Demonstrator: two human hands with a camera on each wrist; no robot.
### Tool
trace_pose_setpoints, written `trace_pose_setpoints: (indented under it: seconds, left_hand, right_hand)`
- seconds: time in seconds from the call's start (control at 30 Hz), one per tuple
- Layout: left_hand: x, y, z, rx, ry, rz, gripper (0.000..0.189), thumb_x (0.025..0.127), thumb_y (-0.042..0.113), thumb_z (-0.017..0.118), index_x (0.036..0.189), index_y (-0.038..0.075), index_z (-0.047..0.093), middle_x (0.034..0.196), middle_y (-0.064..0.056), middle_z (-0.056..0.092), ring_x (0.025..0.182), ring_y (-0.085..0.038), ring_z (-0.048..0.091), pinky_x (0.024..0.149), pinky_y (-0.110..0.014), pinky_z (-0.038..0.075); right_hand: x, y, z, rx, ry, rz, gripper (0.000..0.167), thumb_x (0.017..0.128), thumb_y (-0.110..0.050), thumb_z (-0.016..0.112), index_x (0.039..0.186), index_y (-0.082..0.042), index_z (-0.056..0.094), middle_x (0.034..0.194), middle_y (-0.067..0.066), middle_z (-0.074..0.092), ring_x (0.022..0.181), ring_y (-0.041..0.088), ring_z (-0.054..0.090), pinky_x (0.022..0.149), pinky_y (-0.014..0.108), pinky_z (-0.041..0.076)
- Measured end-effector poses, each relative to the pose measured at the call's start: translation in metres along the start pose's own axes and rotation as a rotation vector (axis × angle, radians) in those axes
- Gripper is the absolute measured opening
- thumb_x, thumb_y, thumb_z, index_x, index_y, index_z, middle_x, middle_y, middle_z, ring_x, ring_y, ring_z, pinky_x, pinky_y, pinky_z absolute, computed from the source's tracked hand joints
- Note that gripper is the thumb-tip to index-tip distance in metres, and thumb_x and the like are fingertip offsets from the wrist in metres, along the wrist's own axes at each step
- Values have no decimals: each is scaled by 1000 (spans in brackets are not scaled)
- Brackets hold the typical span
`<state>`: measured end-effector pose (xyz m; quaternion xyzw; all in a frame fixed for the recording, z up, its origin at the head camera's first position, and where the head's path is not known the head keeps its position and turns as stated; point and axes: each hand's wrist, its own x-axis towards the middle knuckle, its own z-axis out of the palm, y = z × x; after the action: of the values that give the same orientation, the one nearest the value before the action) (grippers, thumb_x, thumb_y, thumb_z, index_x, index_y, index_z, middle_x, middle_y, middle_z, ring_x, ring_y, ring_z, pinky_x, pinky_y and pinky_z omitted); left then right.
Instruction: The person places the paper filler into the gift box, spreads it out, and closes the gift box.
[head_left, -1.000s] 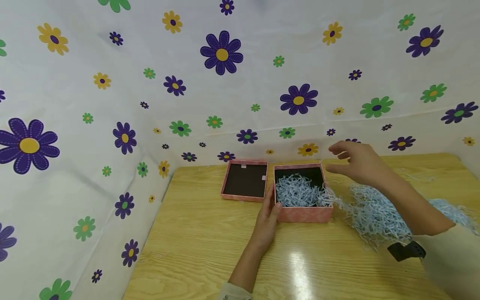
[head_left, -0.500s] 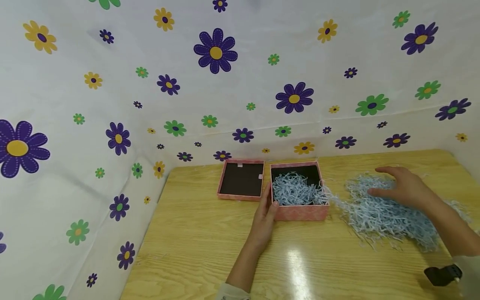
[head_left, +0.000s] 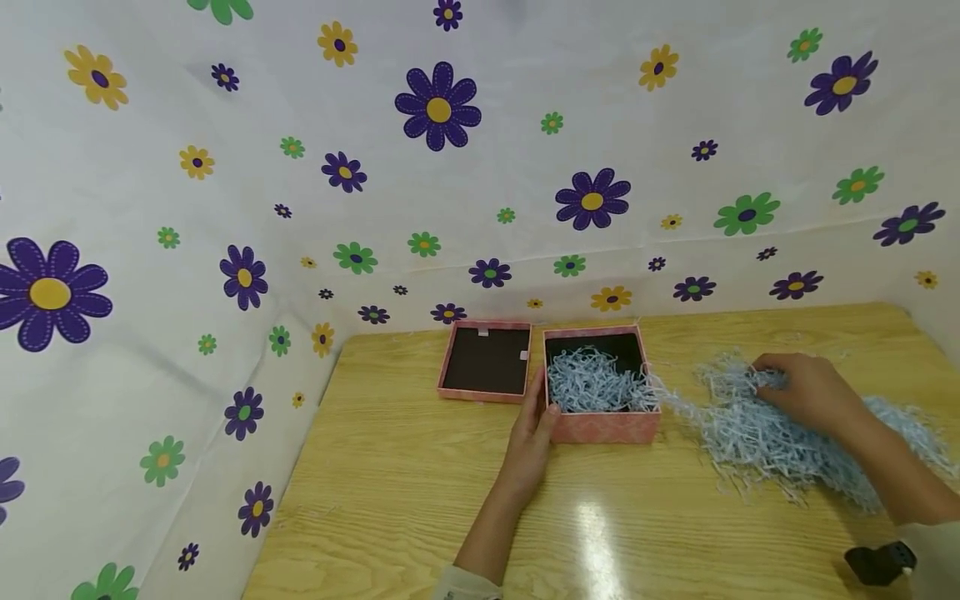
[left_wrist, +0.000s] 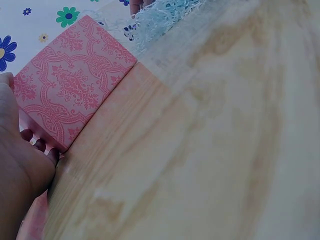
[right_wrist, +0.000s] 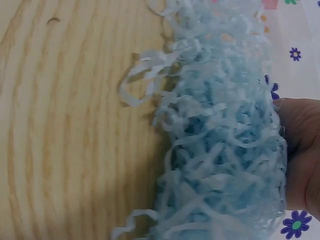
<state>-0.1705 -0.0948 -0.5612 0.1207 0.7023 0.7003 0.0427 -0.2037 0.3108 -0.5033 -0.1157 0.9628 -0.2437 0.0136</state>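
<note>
An open pink patterned box (head_left: 607, 428) stands on the table, partly filled with pale blue shredded paper (head_left: 588, 383). My left hand (head_left: 528, 446) holds its near left corner, thumb at the front and fingers along the left side. In the left wrist view, those fingertips (left_wrist: 40, 145) show against the box's side. To the right lies a loose heap of the same shredded paper (head_left: 772, 442), and a thin trail of strands links it to the box. My right hand (head_left: 813, 396) grips strands at the heap's upper part. The right wrist view shows paper hiding most of its fingers.
Left of the box lies its shallow pink lid (head_left: 487, 360), dark inside face up. The wooden table (head_left: 390, 492) ends at a white flower-printed cloth (head_left: 510, 167) behind and at the left. A black watch-like band (head_left: 877, 565) is at the right sleeve.
My right hand has moved from beside the box rightward and down to the paper heap, and its fingers have closed into the strands. My left hand stays on the box.
</note>
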Motion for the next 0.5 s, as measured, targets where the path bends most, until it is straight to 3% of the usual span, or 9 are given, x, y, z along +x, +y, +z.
trace_pose_setpoints:
  seconds: [0.07,0.13,0.23,0.33,0.5]
  left_hand:
    - [0,-1,0,-4,1,-4,62,116,31,44,171,35,16,175,14,17,160,-12,18,128,-42,21]
    - [-1,-2,1,-6,1,-5,62,116,31,44,171,36,16,175,14,17,160,-12,18,128,-43,21]
    - [-1,-2,0,-1,3,1,62,116,32,44,171,37,17,175,13,18,160,-14,19,128,-44,22]
    - [0,-2,0,9,2,11,62,115,33,45,171,36,17,174,12,20,160,-15,22,128,-45,23]
    - [-1,-1,0,12,-2,15,62,115,34,45,171,36,17,175,11,19,160,-16,21,128,-46,24]
  right_hand:
    - [-2,-4,-5,8,37,7,37,96,-9,74,125,13,65,118,41,66,51,15,50,55,37,44]
    - [-5,-10,-13,29,73,26,36,99,-10,72,127,11,65,117,40,66,47,15,44,51,35,38]
    - [-6,-21,-27,23,154,44,34,99,-10,73,125,10,65,116,40,66,58,26,57,52,39,44]
    - [-7,-32,-41,3,228,88,33,100,-10,71,126,9,63,116,42,64,64,35,58,50,41,43]
    - [-10,-49,-61,-12,356,136,34,101,-9,69,128,10,61,116,42,62,64,32,55,48,34,36]
